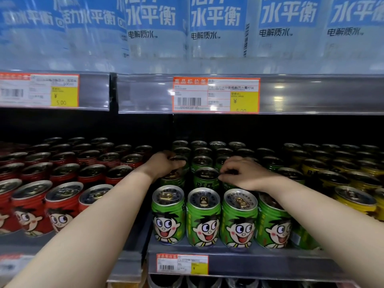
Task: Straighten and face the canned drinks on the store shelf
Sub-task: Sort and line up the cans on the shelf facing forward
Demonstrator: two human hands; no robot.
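Note:
Green cartoon-face cans stand in rows on the middle shelf section, and the front row point(203, 219) faces outward. My left hand point(166, 165) reaches over the front row and curls over the top of a green can point(172, 179) in the second row at the left. My right hand point(241, 173) curls round the rim of another second-row green can point(228, 185), which is mostly hidden beneath it. Between my hands stands a green can point(206, 178) with its label turned sideways.
Red cans point(62, 196) fill the shelf to the left and yellow cans point(353, 183) fill it to the right. The upper shelf edge with price tags point(216, 94) hangs low above the cans and carries large water bottles point(155, 28). A price strip point(182, 265) runs along the front edge.

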